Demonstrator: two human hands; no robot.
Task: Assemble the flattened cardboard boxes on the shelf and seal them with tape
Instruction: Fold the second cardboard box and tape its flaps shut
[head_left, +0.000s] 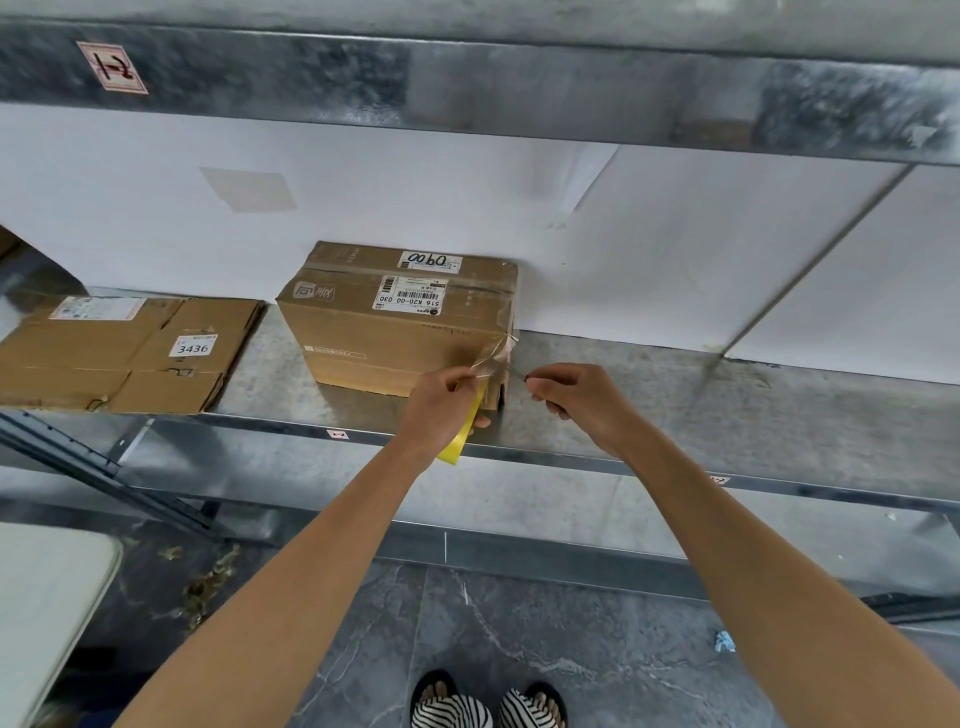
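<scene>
A brown cardboard box (395, 322), assembled on the grey metal shelf (675, 395), is being sealed at its near right corner. The left hand (441, 400) is pinching a clear tape strip (491, 358) and gripping a yellow tool (460, 441), while the right hand (576, 397) is pinching a small dark object. Cutting and pressing down are probably coming next. Left of the box, flattened brown cardboard (119, 353) is waiting.

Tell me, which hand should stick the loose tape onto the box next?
Probably the right hand. It seems to pinch just the tape end, right beside the box corner. The left hand is busy gripping a yellow tool too.
</scene>
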